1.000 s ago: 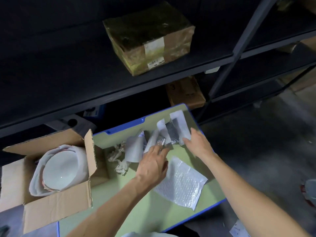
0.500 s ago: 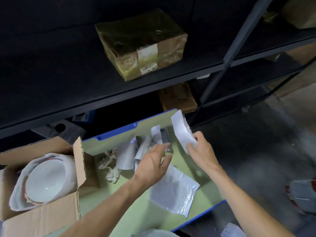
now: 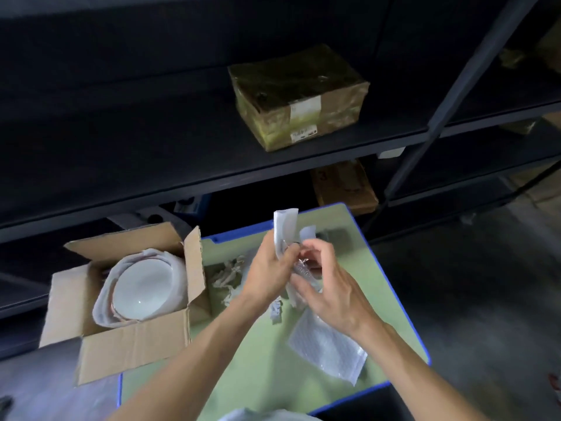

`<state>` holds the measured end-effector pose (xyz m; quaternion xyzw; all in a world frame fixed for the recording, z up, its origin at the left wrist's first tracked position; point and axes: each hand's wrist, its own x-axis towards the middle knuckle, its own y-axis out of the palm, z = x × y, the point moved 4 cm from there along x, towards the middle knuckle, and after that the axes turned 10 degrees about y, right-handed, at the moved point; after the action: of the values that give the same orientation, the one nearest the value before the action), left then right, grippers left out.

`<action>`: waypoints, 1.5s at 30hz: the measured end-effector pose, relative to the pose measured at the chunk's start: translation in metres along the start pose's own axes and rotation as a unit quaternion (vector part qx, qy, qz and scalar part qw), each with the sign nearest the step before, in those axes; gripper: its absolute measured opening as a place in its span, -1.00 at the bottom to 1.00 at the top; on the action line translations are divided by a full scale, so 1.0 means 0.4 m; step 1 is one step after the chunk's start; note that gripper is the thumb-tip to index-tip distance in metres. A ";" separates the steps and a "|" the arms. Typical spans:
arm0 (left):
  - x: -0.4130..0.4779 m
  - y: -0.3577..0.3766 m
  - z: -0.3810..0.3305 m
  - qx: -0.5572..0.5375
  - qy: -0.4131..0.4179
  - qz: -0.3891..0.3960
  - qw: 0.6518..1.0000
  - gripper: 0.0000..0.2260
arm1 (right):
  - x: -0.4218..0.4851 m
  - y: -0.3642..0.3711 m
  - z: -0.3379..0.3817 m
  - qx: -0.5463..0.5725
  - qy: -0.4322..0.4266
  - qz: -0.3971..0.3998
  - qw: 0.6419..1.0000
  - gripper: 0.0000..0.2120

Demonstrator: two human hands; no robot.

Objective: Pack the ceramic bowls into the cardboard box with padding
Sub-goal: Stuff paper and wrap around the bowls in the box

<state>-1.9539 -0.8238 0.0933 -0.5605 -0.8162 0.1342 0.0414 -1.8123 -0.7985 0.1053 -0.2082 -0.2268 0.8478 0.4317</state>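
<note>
Both hands meet over the middle of the green table (image 3: 273,378). The left hand (image 3: 267,268) grips a bundle of white padding strips (image 3: 285,226) that stick up toward twelve o'clock. The right hand (image 3: 331,296) curls round the same bundle from the three o'clock side, where a crinkled clear piece shows between the fingers. At nine o'clock from the hands stands the cardboard box (image 3: 130,350), all flaps open and its right flap upright just beside the left forearm. Inside it a white bowl (image 3: 144,288) lies mouth up, cradled in a white foam sheet (image 3: 103,299) that fills most of the box. Crumpled paper (image 3: 227,275) lies between the box and the hands. At five o'clock a bubble-wrap sheet (image 3: 328,347) lies flat, near the table's blue right edge. Bare tabletop shows at six o'clock between the forearms. At twelve o'clock a dark shelf (image 3: 182,165) overhangs the far edge and carries a wrapped parcel (image 3: 297,98).
</note>
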 end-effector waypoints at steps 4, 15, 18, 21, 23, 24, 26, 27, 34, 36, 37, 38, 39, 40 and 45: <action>-0.034 -0.054 -0.005 -0.086 -0.018 -0.031 0.996 -0.86 | 0.027 0.038 0.042 0.071 0.043 0.039 0.996 -0.74; -0.086 -0.135 0.000 -0.104 -0.021 0.039 0.994 -0.71 | 0.049 0.081 0.085 0.256 0.152 0.067 0.952 -0.81; -0.098 -0.148 0.004 -0.095 -0.005 0.056 0.994 -0.82 | 0.049 0.086 0.098 0.287 0.157 0.056 0.943 -0.72; -0.104 -0.168 0.008 -0.109 -0.014 0.036 0.993 -0.75 | 0.049 0.091 0.108 0.267 0.152 0.064 0.949 -0.77; -0.107 -0.186 0.013 -0.124 -0.025 0.021 0.992 -0.81 | 0.046 0.099 0.117 0.271 0.154 0.086 0.946 -0.82; -0.109 -0.197 0.016 -0.128 -0.027 0.021 0.991 -0.84 | 0.044 0.105 0.122 0.283 0.155 0.099 0.942 -0.83; -0.116 -0.217 0.017 -0.152 -0.018 0.038 0.988 -0.89 | 0.046 0.119 0.131 0.327 0.157 0.120 0.924 -0.81; -0.121 -0.227 0.016 -0.176 -0.009 0.050 0.983 -0.90 | 0.048 0.127 0.136 0.353 0.161 0.127 0.913 -0.81; -0.139 -0.326 0.011 -0.168 0.034 -0.050 0.984 -0.75 | 0.056 0.194 0.201 0.400 0.230 0.221 0.859 -0.69; -0.140 -0.350 0.007 -0.152 0.045 -0.057 0.986 -0.71 | 0.055 0.215 0.228 0.341 0.207 0.247 0.883 -0.67; -0.143 -0.362 0.007 -0.143 0.052 -0.054 0.987 -0.68 | 0.056 0.223 0.239 0.313 0.189 0.242 0.899 -0.71; -0.148 -0.375 0.006 -0.133 0.056 -0.052 0.988 -0.66 | 0.060 0.229 0.249 0.293 0.173 0.227 0.912 -0.74; -0.154 -0.389 0.006 -0.124 0.056 -0.049 0.989 -0.65 | 0.065 0.234 0.257 0.282 0.161 0.210 0.922 -0.77; -0.161 -0.403 0.008 -0.120 0.054 -0.043 0.990 -0.66 | 0.070 0.238 0.265 0.276 0.151 0.192 0.930 -0.80; -0.175 -0.475 0.033 -0.107 0.063 -0.037 0.992 -0.76 | 0.086 0.278 0.305 0.216 0.094 0.180 0.955 -0.81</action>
<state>-2.1027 -0.9544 0.1367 -0.5382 -0.8419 0.0084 0.0374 -1.9687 -0.8535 0.1362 -0.2262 0.0450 0.9168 0.3261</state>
